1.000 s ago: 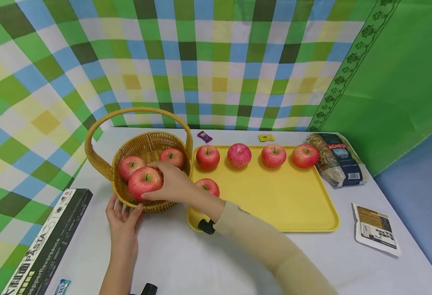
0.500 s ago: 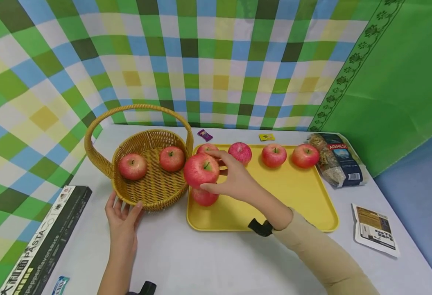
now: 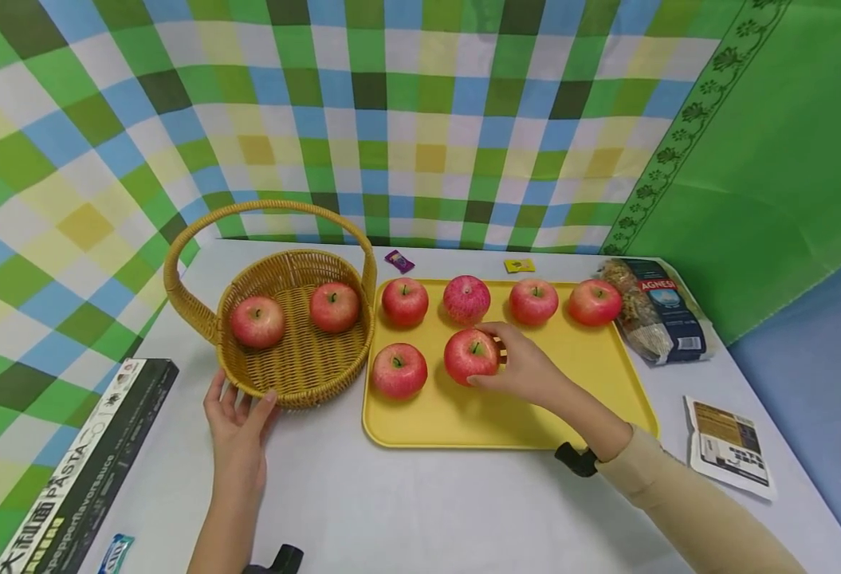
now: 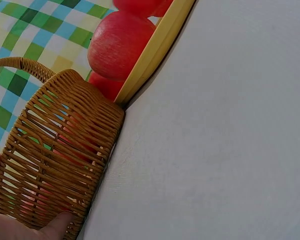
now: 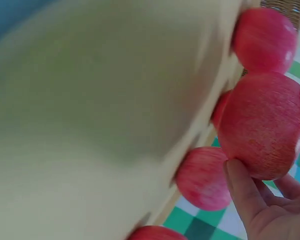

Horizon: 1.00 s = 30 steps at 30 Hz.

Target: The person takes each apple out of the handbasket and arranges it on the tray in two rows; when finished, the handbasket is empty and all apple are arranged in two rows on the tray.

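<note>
So, apparently a placing step: right hand (image 3: 528, 367) grips apple (image 3: 469, 356) over tray (image 3: 427, 424), contact unclear, beside another apple (image 3: 400, 371), left hand (image 3: 237, 430) fingers spread against basket (image 3: 298, 359); next probably calls for gentle settling, then release.

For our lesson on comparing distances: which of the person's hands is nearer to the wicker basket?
Left. The left hand touches the near side of the wicker basket, while the right hand is off to its right, over the yellow tray, holding an apple.
</note>
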Tool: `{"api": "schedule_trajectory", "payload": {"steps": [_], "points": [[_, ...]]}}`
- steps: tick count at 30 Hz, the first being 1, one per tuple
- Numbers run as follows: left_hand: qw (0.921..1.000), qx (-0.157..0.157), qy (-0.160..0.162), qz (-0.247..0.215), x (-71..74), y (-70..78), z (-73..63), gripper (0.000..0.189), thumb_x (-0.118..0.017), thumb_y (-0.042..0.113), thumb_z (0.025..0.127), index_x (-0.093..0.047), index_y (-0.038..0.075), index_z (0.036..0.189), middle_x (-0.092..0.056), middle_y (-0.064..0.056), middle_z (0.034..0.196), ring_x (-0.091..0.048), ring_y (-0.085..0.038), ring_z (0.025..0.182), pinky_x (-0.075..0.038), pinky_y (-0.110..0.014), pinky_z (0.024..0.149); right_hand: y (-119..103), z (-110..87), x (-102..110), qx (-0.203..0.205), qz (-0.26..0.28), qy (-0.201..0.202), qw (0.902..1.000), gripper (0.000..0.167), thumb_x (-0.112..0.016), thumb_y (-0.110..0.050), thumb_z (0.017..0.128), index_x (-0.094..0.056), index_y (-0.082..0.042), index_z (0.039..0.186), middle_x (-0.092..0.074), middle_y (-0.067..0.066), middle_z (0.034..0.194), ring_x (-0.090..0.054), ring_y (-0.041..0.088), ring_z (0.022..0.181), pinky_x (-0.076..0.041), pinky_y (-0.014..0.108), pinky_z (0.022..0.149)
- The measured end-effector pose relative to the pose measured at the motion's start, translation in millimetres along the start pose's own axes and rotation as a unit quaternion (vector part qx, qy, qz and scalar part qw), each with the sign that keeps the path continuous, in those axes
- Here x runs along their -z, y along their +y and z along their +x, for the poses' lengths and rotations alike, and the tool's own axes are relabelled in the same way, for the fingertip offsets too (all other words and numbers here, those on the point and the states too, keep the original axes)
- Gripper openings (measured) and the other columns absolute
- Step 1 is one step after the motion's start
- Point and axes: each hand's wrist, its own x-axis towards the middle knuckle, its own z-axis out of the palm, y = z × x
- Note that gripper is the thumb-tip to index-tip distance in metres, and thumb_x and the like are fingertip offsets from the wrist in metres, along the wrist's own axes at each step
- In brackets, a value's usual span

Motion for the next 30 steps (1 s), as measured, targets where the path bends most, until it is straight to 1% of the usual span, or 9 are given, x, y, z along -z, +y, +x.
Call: {"api": "schedule_trajectory", "payload": {"steps": [3,8,14,21,25,27,30], "points": [[1.0,0.0,0.0,-0.001,-0.6,0.0,-0.1,0.082,-0.063,0.004,0.093,-0.013,0.039,0.149,-0.013,0.004,0.159,-0.025,-0.021,0.142,-0.042,-0.032,0.102,6.4,-1.6,-3.2,-0.006,-0.022,-0.001,0.9997,0.079,-0.085,-0.032,0.071,-0.045,-0.008,0.135,-0.053,0.008,0.127,-0.053,0.025,0.11,-0.054,0.042,0.087],[1.0,-0.004,-0.004,0.0,-1.0,-0.8,-1.3,0.083,-0.063,0.004,0.092,-0.012,0.037,0.149,-0.014,0.002,0.159,-0.027,-0.022,0.141,-0.045,-0.028,0.099,10.4,-3.6,-5.2,-0.012,-0.047,-0.005,0.9988,0.081,-0.085,-0.033,0.071,-0.045,-0.007,0.135,-0.053,0.01,0.129,-0.053,0.027,0.114,-0.052,0.045,0.091],[0.9999,-0.01,-0.008,0.0,-0.3,-0.5,-1.2,0.083,-0.063,0.004,0.092,-0.012,0.037,0.149,-0.014,0.001,0.158,-0.028,-0.023,0.141,-0.046,-0.027,0.098,10.2,-4.0,-4.7,-0.022,-0.053,-0.013,0.9983,0.082,-0.085,-0.034,0.071,-0.043,-0.006,0.137,-0.051,0.011,0.131,-0.051,0.028,0.116,-0.052,0.045,0.091],[0.9999,-0.014,-0.009,-0.002,-0.1,0.1,-1.4,0.082,-0.063,0.004,0.093,-0.012,0.036,0.149,-0.014,0.0,0.158,-0.027,-0.023,0.141,-0.045,-0.028,0.098,10.5,-3.6,-2.1,-0.042,-0.061,-0.034,0.9966,0.083,-0.083,-0.036,0.073,-0.042,-0.004,0.138,-0.05,0.014,0.133,-0.049,0.03,0.119,-0.051,0.047,0.092],[0.9999,-0.014,-0.008,-0.002,-0.1,0.4,-1.2,0.082,-0.062,0.003,0.093,-0.012,0.036,0.149,-0.014,0.0,0.158,-0.027,-0.023,0.141,-0.045,-0.029,0.098,10.1,-3.9,-1.3,-0.043,-0.065,-0.043,0.996,0.084,-0.083,-0.038,0.074,-0.042,-0.004,0.138,-0.049,0.014,0.134,-0.049,0.031,0.12,-0.05,0.048,0.094],[0.9999,-0.012,-0.008,-0.002,0.0,0.3,-0.9,0.082,-0.063,0.003,0.093,-0.012,0.036,0.149,-0.014,0.001,0.158,-0.027,-0.023,0.141,-0.045,-0.029,0.099,8.7,-4.2,0.1,-0.044,-0.067,-0.045,0.9958,0.085,-0.082,-0.04,0.074,-0.042,-0.004,0.139,-0.05,0.014,0.134,-0.05,0.031,0.118,-0.05,0.048,0.093],[0.9999,-0.011,-0.007,-0.002,0.2,-0.3,-0.3,0.082,-0.063,0.004,0.093,-0.013,0.037,0.149,-0.014,0.001,0.158,-0.028,-0.022,0.141,-0.044,-0.031,0.1,3.7,-4.3,4.6,-0.037,-0.068,-0.036,0.9963,0.085,-0.081,-0.041,0.075,-0.041,-0.005,0.141,-0.048,0.014,0.136,-0.05,0.033,0.117,-0.05,0.048,0.092]]}}
